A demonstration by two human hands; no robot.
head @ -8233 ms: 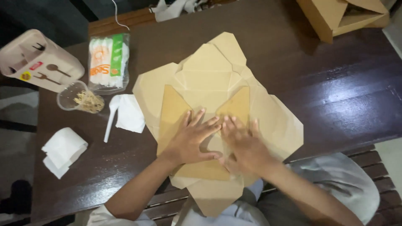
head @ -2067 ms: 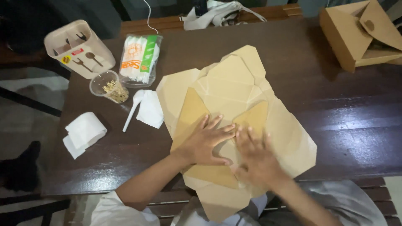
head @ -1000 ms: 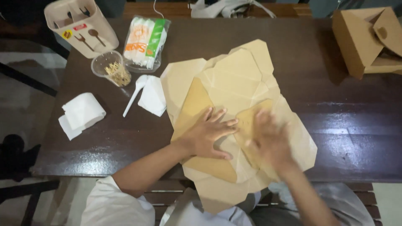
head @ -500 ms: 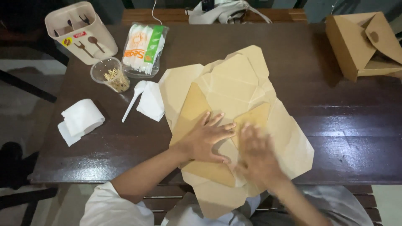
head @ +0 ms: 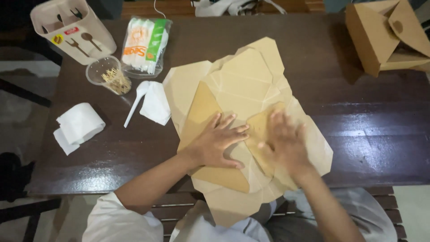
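— Where is the flat cardboard sheet (head: 244,96) you're working on?

— It lies spread out in the middle of the dark wooden surface (head: 358,130), its near edge hanging over the surface's rim toward my lap. It's an unfolded brown box blank, several panels and flaps fanned out. Taking the sheet as the landmark: the white napkin (head: 155,103) and plastic spoon (head: 133,104) sit just beside its left edge, the cup of toothpicks (head: 109,76) and the packet of white cutlery (head: 145,45) a little beyond those, the paper roll (head: 77,125) well off to the left, and a folded-up cardboard box (head: 385,36) well apart at the far right corner.

— And your hands?

— My left hand (head: 217,145) lies flat on the sheet's near-middle, fingers spread, palm pressing down; nothing is clamped in that grip. My right hand (head: 286,143) is just right of it, also on the sheet, but blurred, so I can only say it looks open and flat on a folded-in flap.

— How does it handle?

— I'd judge it light and fairly stiff, bending cleanly only along its creases. It probably slides easily on the glossy wood, so one palm should pin it. I'd take hold at a flap's edge near a crease, not mid-panel, to avoid a stray kink.
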